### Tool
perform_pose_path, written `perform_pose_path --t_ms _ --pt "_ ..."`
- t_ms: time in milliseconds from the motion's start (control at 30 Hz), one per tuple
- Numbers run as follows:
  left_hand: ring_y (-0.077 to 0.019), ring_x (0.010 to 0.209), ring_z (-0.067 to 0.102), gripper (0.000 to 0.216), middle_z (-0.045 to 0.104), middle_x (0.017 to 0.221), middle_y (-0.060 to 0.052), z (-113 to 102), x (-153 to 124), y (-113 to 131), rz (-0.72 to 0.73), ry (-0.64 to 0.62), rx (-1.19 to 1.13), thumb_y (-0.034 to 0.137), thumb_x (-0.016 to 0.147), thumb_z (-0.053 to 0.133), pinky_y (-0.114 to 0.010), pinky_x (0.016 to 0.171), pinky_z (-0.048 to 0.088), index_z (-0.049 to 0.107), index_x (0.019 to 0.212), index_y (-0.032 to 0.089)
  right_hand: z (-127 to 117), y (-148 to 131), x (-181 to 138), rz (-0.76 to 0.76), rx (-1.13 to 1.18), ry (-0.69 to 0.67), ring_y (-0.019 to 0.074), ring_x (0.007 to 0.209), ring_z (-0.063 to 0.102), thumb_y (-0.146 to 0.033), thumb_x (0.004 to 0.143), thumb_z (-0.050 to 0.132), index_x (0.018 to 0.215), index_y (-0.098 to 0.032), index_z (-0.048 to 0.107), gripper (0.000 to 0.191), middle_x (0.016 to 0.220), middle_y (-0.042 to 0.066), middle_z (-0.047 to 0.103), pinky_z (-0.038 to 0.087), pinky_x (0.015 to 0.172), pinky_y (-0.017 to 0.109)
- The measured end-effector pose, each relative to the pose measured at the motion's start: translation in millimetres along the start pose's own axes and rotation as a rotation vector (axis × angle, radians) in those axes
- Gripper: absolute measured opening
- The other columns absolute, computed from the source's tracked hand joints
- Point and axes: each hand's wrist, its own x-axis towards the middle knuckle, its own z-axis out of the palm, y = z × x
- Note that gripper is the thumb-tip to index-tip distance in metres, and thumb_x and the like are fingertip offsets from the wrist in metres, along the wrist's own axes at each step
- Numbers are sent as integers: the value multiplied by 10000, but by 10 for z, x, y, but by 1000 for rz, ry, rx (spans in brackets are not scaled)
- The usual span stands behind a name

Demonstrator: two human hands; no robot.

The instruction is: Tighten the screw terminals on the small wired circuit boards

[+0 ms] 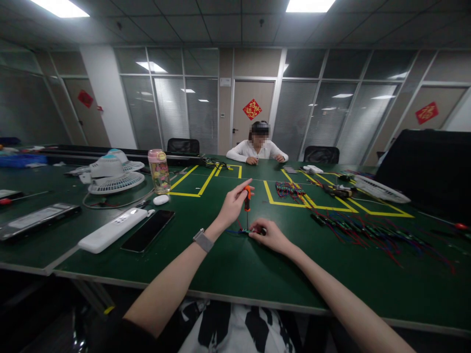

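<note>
My left hand is closed around the orange and black handle of a screwdriver. The screwdriver stands upright, its shaft pointing down at a small green circuit board with red and blue wires on the table. Whether the tip sits in a screw is too small to tell. My right hand pinches the right end of the board and its wires against the tabletop. Its fingertips partly cover that end.
Wired circuit boards lie in a row at right, with another bunch inside yellow tape. A phone, white power strip-like case, bottle and fan stand at left. Across the green table sits a person.
</note>
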Motion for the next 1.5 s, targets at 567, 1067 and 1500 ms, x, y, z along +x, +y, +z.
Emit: perform_pose_path --t_ms 567,1067,1500 --pt "-147 952 562 340 574 1052 -56 0 6 -10 15 17 25 260 854 483 -267 828 459 577 1180 238 -9 -77 4 35 -34 22 136 640 524 -275 745 635 784 -154 669 132 719 29 592 414 606 248" --pt "-137 853 576 327 579 966 -48 -20 -5 14 41 46 89 303 811 559 -262 794 472 615 1120 213 -36 -16 7 20 31 -35 116 621 501 -229 763 582 845 -156 623 117 678 -5 566 401 590 224" --pt "-145 930 558 315 544 1038 -53 9 -19 -8 62 83 137 311 807 568 -255 819 461 624 1105 227 -43 21 16 53 104 -41 118 627 522 -248 728 625 821 -141 632 142 679 -6 569 418 607 234"
